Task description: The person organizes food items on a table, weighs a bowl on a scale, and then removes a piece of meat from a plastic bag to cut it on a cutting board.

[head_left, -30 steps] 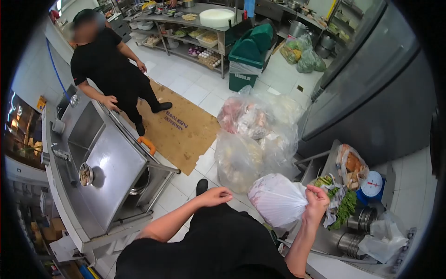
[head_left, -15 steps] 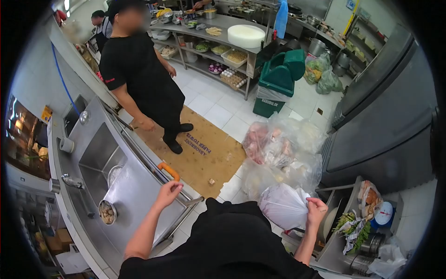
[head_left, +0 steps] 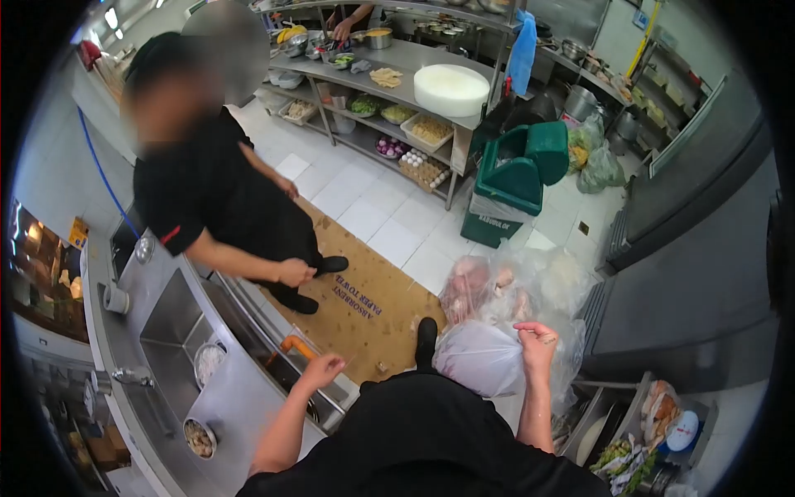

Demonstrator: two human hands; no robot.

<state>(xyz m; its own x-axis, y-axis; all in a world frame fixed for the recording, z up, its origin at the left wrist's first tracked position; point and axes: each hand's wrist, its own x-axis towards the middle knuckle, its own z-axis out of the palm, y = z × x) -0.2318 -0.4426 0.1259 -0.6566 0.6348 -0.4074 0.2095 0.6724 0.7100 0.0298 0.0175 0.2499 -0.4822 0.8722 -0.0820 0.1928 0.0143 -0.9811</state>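
Note:
My right hand (head_left: 537,340) is pinched on the top of a full white plastic bag (head_left: 480,360), which hangs just left of the fingers. The bag overlaps a pile of clear plastic bags (head_left: 501,286) with pink and pale contents on the floor. My left hand (head_left: 323,371) is held up beside the counter's front rail, near an orange handle (head_left: 296,346), its fingers pressed together. A thin, faint thing seems to show at those fingertips, too small to name.
A person in black (head_left: 224,182) stands at the left on the cardboard mat (head_left: 352,302). The steel sink counter (head_left: 236,406) runs along my left. Ahead are a shelved table (head_left: 389,83) and a green bin (head_left: 505,186); a grey cabinet (head_left: 687,273) stands right.
I have moved forward, and one of my shoes now shows on the mat. The white bag has moved left with my right hand. The person in black has come closer.

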